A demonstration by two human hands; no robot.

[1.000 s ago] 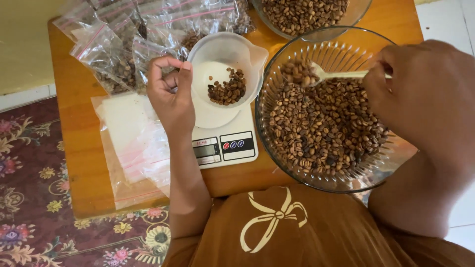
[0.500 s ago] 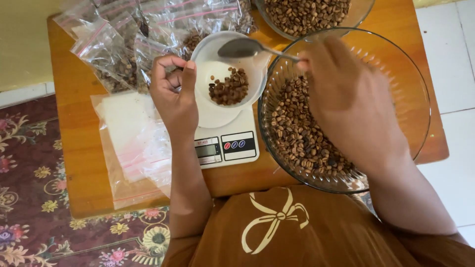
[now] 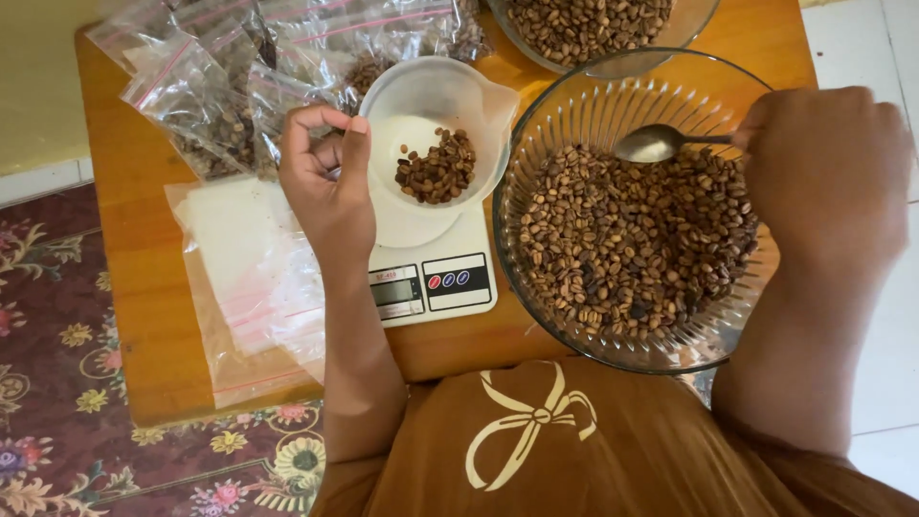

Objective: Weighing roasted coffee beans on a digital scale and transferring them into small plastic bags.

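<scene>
Glass bowl [image 3: 766, 316]: ribbed and clear, holding a bed of brown beans [image 3: 632, 249] directly under the spoon.
Right hand [image 3: 828, 177]: closed round the handle of a metal spoon [image 3: 656, 144]; the spoon's bowl points away from the fist, looks empty and hangs just above the beans.
Left hand [image 3: 330, 187]: thumb and forefinger curled towards each other at the left rim of the cup; whether they pinch anything cannot be told.
Cup [image 3: 426, 96]: white plastic with a spout, just right of the left hand, a small heap of beans inside.
Scale [image 3: 436, 278]: white, under the cup, its display below the left wrist.
Bags [image 3: 206, 105]: clear zip bags with beans, beyond the left hand; flat empty ones [image 3: 254, 278] lie left of the wrist.
Second bowl [image 3: 598, 29]: full of beans, beyond the spoon.
Table [image 3: 144, 306]: orange wood, carrying everything.
</scene>
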